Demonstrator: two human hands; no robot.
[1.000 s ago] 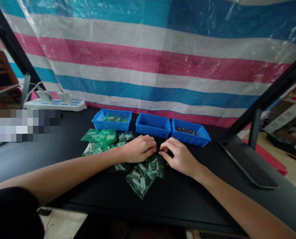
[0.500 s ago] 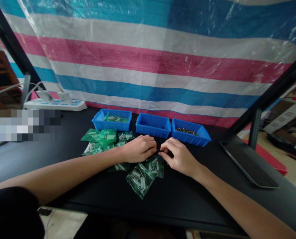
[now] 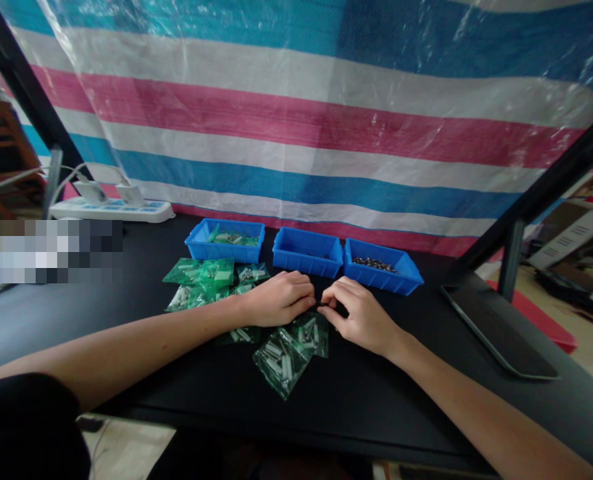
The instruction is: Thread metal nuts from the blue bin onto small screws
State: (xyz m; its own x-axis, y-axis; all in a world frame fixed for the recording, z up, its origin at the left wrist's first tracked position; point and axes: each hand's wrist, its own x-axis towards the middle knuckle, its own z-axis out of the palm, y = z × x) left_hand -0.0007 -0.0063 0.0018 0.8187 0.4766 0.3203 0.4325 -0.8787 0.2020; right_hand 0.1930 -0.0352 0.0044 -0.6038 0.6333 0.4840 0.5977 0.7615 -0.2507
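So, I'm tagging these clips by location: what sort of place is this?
Probably a makeshift indoor workspace: three blue plastic bins of small items, green-tinted plastic bags of small parts, and a striped tarp hung behind suggest it.

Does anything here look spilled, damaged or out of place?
I see nothing spilled or damaged. Only the small, clear green plastic bags look untidy, scattered around the bare left hand, unlike the rectangular blue plastic bins in a row behind.

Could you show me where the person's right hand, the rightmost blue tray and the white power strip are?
Right hand (image 3: pixel 360 311): head view, on the back of the hand.
Rightmost blue tray (image 3: pixel 379 277): head view, on its front wall.
White power strip (image 3: pixel 111 214): head view, on its near side.
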